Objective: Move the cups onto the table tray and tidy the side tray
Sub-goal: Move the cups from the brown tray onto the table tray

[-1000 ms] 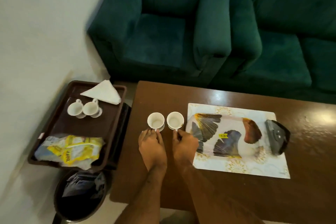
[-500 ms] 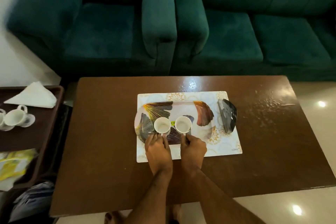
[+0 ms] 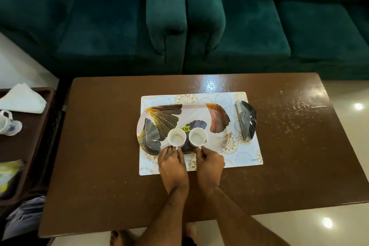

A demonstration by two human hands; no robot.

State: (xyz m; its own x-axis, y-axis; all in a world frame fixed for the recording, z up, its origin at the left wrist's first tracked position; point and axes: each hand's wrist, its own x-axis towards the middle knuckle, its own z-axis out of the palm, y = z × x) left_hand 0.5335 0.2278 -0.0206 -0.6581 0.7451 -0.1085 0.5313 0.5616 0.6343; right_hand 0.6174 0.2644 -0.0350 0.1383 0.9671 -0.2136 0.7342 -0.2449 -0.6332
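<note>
Both hands are down at the near edge of the tray, each one pinching a cup by its handle. The left hand has its fingers bunched tight around the handle of the left cup, and the right hand is doing the same with the right cup. The handles themselves are mostly hidden under the fingertips.

The 2 cups are small, plain white, round-mouthed and upright, and look empty inside. They sit side by side, just apart, on the near-middle part of the table tray.

That tray is an oval-cornered thing with a pale pinkish base and big fan-shaped leaf prints in black, gold and rusty brown. There's a yellow price sticker on it, right behind the cups and partly covered by them. The tray rests on a white placemat with gold floral motifs, on a glossy brown table. A dark, shiny holder-looking object stands on the mat just to the right of the tray — can't tell what it is exactly.

Off to the left is the dark brown side tray, cut off by the frame, carrying a folded white napkin, another white cup with blue markings, and a yellowish wrapper.
</note>
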